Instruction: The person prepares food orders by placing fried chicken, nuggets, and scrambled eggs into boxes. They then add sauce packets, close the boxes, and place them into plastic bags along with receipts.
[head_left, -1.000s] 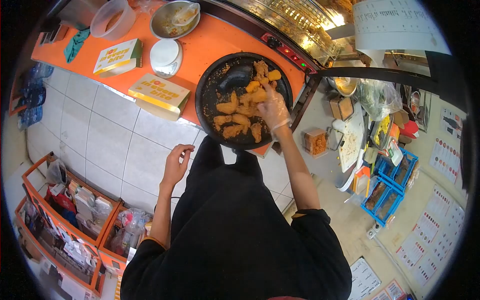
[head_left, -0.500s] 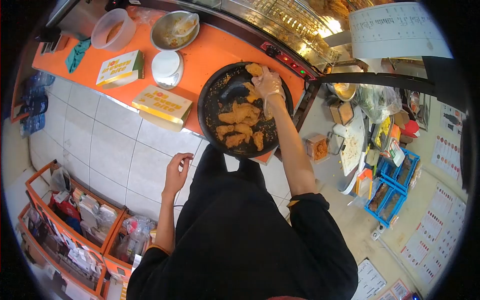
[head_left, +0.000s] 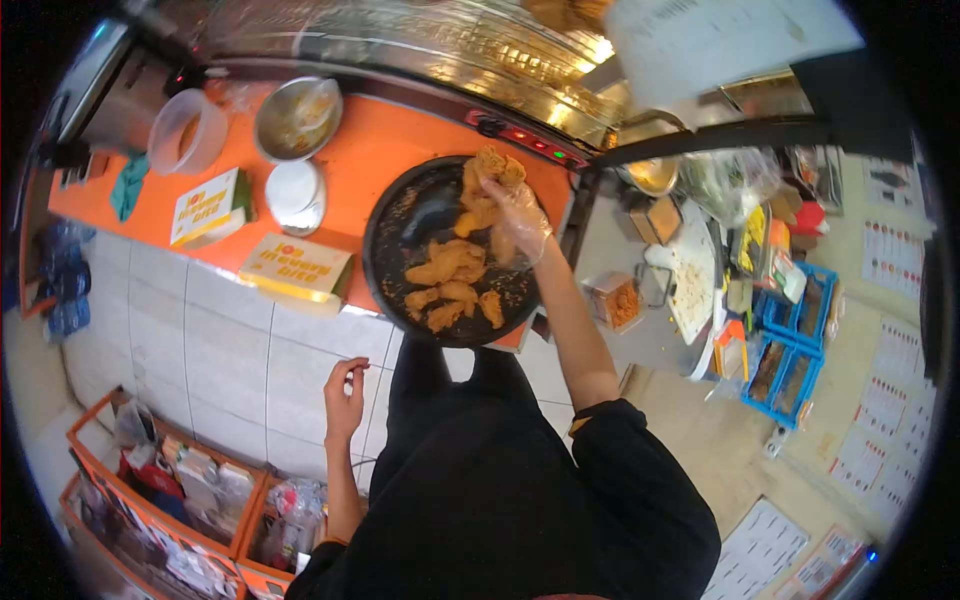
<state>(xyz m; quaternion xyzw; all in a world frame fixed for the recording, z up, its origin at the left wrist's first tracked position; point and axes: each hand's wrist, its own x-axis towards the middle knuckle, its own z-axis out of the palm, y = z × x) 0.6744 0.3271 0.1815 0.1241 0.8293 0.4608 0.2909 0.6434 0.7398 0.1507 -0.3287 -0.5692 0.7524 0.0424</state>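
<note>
A round black pan (head_left: 385,285) holds several pieces of fried chicken (head_left: 446,262) and loose crumbs. My right hand (head_left: 520,222), in a clear plastic glove, is over the pan's right side. Its fingers are closed around a piece of fried chicken (head_left: 490,166) near the far rim, and more chicken lies just under the hand. My left hand (head_left: 345,402) is bare and hangs over the floor left of my legs. Its fingers are loosely bent and slightly apart, with nothing in them.
On the orange counter (head_left: 365,120) stand two printed cardboard boxes (head_left: 296,266), a white round scale (head_left: 295,195), a metal bowl (head_left: 290,125) and a clear tub (head_left: 188,135). A glass display case borders the back. At right are a cutting board (head_left: 690,270) and blue baskets (head_left: 785,375).
The view has shifted, so the counter sits lower and further left. My right hand now has its fingers round chicken near the far rim. My left hand remains low beside my legs.
</note>
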